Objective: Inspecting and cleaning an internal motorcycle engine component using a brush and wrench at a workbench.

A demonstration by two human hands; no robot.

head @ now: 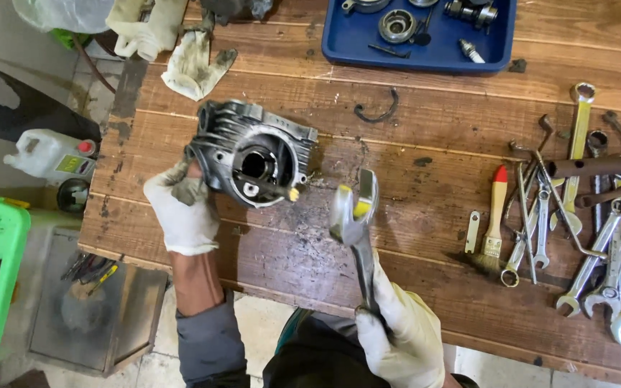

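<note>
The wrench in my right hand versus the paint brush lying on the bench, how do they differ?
The wrench is all bare metal, while the paint brush has a pale wooden handle with a red tip and bristles. The wrench is held up off the bench in the gloved right hand; the paint brush lies flat, untouched, beside the spanners. Both are long, slim hand tools.

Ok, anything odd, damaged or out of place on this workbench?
Nothing looks broken. The wooden bench is oil-stained, and a curved dark metal piece lies alone, away from the blue tray and the pile of wrenches. The left hand steadies the engine cylinder; the right hand holds a wrench.
</note>
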